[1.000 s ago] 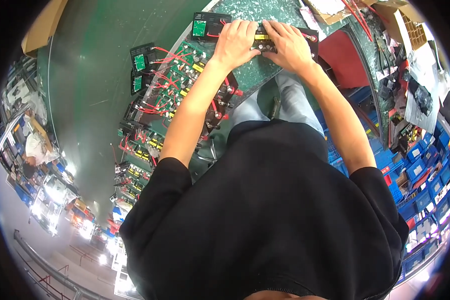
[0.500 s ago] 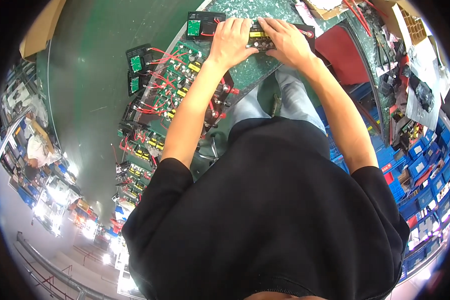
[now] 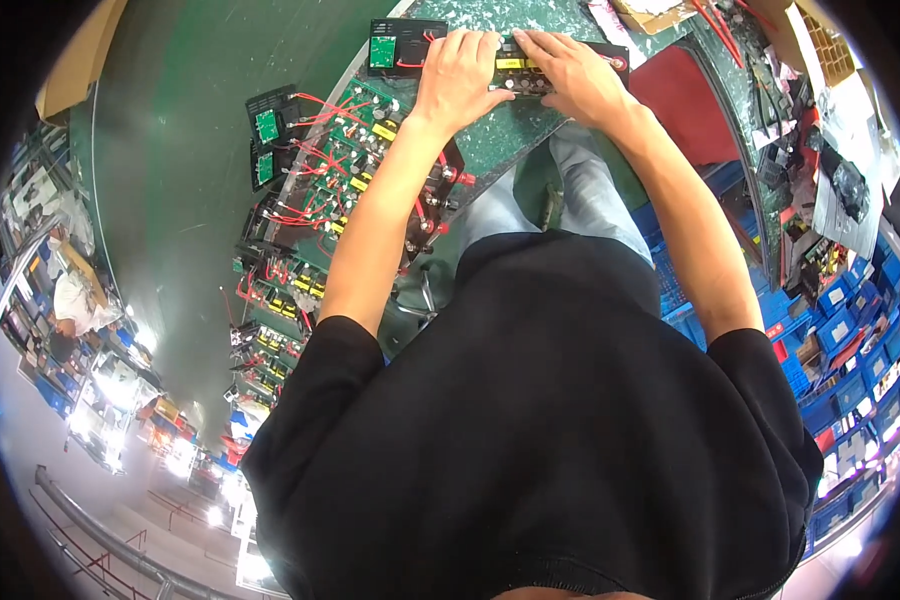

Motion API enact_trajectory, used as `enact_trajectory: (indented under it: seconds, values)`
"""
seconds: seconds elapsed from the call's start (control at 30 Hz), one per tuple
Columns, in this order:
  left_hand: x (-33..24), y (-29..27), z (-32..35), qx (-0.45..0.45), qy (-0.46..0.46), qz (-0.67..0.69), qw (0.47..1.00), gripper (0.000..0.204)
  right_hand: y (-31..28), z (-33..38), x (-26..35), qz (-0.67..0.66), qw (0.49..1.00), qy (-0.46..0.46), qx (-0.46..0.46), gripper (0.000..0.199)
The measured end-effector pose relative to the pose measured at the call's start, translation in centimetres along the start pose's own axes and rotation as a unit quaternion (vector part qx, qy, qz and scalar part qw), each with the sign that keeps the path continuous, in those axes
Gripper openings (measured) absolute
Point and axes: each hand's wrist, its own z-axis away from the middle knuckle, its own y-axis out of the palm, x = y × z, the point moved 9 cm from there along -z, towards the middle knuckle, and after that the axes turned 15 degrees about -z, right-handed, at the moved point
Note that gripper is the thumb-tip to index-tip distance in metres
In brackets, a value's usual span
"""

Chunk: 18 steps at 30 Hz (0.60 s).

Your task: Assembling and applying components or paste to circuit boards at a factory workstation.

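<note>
Presently, the black circuit assembly (image 3: 520,82) lies on the worktop (image 3: 510,122), beneath the fingers of the left hand (image 3: 455,82) and right hand (image 3: 582,85); whether they clamp it cannot be determined. Versus one second earlier, the hands stand slightly further apart, exposing more yellow part (image 3: 516,64).

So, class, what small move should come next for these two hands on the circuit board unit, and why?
Perhaps shift the left hand to the black panel: it lies just left of that hand, with red wires leading toward the circuit board unit, which the right hand also grips.
</note>
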Motion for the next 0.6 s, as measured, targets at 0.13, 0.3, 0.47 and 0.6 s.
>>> enact_trajectory:
  seconds: [0.13, 0.3, 0.47, 0.6]
  values:
    - [0.0, -0.2, 0.0, -0.008, -0.003, 0.011, 1.000, 0.074, 0.1, 0.0, -0.1, -0.014, 1.000, 0.010, -0.003, 0.092]
    - [-0.5, -0.4, -0.5, 0.003, 0.001, -0.001, 1.000, 0.077, 0.0, -0.1, -0.6, -0.013, 1.000, 0.008, -0.006, 0.089]
    - [-1.0, -0.3, -0.8, 0.039, -0.081, -0.007, 0.996, 0.090, -4.5, 2.5, 0.7, -0.123, 0.979, 0.011, -0.163, 0.068]
    - [-1.6, 0.6, -1.0, 0.042, -0.087, -0.058, 0.994, 0.077, -6.9, 13.0, -4.5, -0.211, 0.836, 0.261, -0.434, 0.034]
